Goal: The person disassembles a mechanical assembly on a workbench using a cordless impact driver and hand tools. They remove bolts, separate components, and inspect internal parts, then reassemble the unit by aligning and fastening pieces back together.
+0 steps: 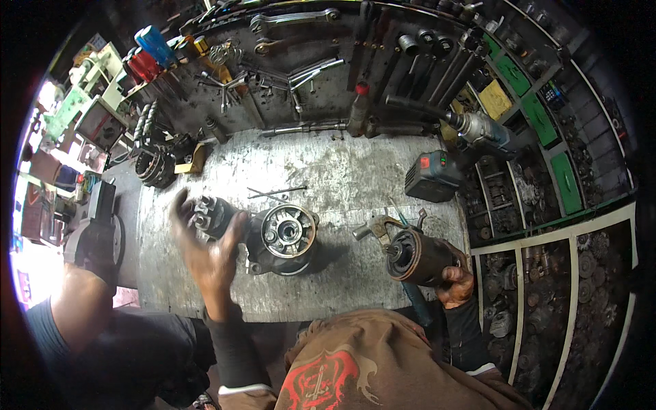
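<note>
My right hand [456,281] is wrapped around a dark cylindrical motor housing [427,260], tilted so that its toothed shaft end faces left. My left hand [208,263], slightly blurred, has thumb and fingers spread around a dark round solenoid-like part [213,215] with two bolt terminals; firm contact does not show. Between my hands a round metal gear housing [290,236] sits on the bench, its open ribbed face upward. Two long thin bolts [277,194] lie behind it. Beside the motor housing are a hammer-like tool [374,227] and a dark handle [417,304].
The worn metal bench [342,160] carries a cordless impact tool [444,154] at the right rear. A bottle with a red cap [359,109] stands at the back, below hung wrenches [294,20]. Partitioned parts shelves [547,301] line the right. Another person's knee [82,301] shows at left.
</note>
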Tool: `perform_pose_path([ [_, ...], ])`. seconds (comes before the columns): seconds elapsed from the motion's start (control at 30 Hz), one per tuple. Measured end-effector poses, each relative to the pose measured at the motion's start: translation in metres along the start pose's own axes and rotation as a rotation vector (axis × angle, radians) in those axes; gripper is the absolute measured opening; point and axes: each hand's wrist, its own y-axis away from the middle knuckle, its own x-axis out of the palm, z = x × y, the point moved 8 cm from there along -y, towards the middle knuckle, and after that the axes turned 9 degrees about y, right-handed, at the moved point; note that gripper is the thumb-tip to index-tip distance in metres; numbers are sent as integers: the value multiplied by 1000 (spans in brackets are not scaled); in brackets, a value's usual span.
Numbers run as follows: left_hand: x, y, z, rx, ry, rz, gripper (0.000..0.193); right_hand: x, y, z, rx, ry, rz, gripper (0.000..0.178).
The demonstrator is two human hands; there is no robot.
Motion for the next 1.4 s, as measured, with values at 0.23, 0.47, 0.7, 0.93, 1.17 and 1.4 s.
perform_pose_path([
  [0.23, 109, 146, -51, -472, 477, 574, 36, 19, 6, 4, 43, 209, -14, 72],
  [0.47, 207, 190, -4, -620, 575, 966, 34, 3, 8, -13, 119, 446, 42, 72],
  [0.7, 211, 217, -4, -734, 689, 1068, 23, -8, 4, -16, 161, 545, 141, 71],
  [0.93, 164, 235, 66, -955, 722, 768, 17, -23, -22, 43, 79, 898, 248, 77],
  [1.17, 134, 257, 103, -771, 409, 462, 24, 24, -75, 63, -247, 1272, 290, 85],
  [1.4, 110, 272, 71, -958, 311, 558, 25, 110, -137, 62, -770, 1550, 294, 86],
])
